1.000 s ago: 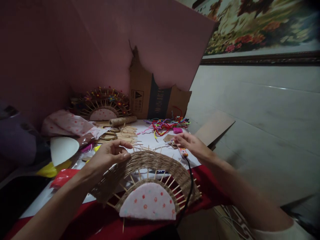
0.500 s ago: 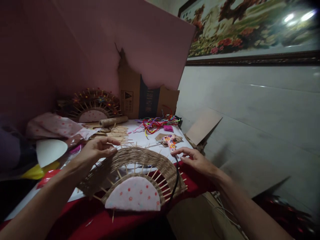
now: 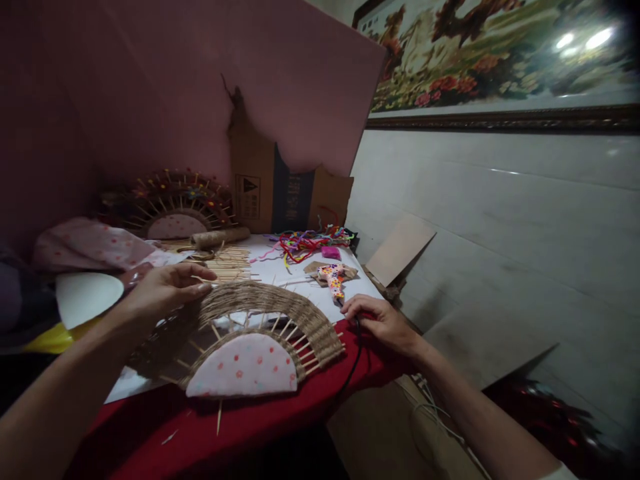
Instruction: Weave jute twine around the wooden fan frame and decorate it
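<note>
In front, between the two hands, a woven fan [image 3: 273,303] stands tilted over the red cloth [image 3: 150,437] at the near table edge: its brown band runs from a shadowed left end to a lighter right end, pale sticks radiate beneath it, and a half-round pad [image 3: 243,367] of white, red-dotted fabric fills its base. Counted from the left, there are one white curved piece [image 3: 90,297], one second fan [image 3: 176,223] at the back with coloured trim, one twine roll [image 3: 220,237], one magenta block [image 3: 331,253] and one flower-patterned glue gun [image 3: 333,277]; the coloured strands [image 3: 307,245] are too tangled to count. The left hand [image 3: 167,290] is partly open, thumb and fingertips at the fan's upper edge; whether they pinch it cannot be told. The right hand [image 3: 383,322] is half curled, fingertips touching the black cord [image 3: 356,363] just below the glue gun, its grip unclear.
</note>
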`<state>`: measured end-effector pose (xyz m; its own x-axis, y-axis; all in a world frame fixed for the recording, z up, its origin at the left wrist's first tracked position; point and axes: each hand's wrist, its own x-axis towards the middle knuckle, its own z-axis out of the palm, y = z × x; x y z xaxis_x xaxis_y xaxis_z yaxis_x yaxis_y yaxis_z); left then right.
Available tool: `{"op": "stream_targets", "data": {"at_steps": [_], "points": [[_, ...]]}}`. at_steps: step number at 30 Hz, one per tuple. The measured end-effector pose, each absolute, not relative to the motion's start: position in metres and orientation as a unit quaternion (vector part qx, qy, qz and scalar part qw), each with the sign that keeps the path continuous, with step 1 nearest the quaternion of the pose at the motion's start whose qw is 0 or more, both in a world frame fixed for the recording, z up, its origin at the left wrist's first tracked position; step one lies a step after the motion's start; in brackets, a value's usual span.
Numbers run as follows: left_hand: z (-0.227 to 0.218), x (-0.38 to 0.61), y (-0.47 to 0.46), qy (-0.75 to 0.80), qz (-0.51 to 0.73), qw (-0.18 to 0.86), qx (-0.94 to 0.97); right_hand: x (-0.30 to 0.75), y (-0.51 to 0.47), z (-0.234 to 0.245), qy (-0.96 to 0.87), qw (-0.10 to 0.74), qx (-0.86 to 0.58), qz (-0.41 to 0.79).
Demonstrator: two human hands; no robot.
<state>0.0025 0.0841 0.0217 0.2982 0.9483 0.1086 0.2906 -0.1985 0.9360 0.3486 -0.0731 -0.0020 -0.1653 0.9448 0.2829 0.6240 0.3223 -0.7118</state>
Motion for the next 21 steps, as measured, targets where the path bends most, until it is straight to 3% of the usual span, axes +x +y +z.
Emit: {"op": "stream_targets", "data": {"at_steps": [4,8,11,15,21], "points": [[0.027,-0.01,0.094,0.477,0.382,0.46,0.644,0.351,-0.079,-0.005,-0.766,0.296,-0.535,0.197],[0.034,-0.017,0.094,0.475,0.403,0.489,0.611,0.337,-0.074,-0.011,-0.677,0.406,-0.591,0.168],[0.036,-0.019,0.09,0.462,0.418,0.499,0.603,0.319,-0.059,-0.015,-0.559,0.487,-0.59,0.321],[0.035,-0.021,0.087,0.436,0.427,0.489,0.624,0.297,-0.034,-0.016,-0.509,0.475,-0.484,0.531],[0.034,-0.021,0.084,0.442,0.421,0.473,0.635,0.281,-0.009,-0.019,-0.479,0.477,-0.48,0.56]]}}
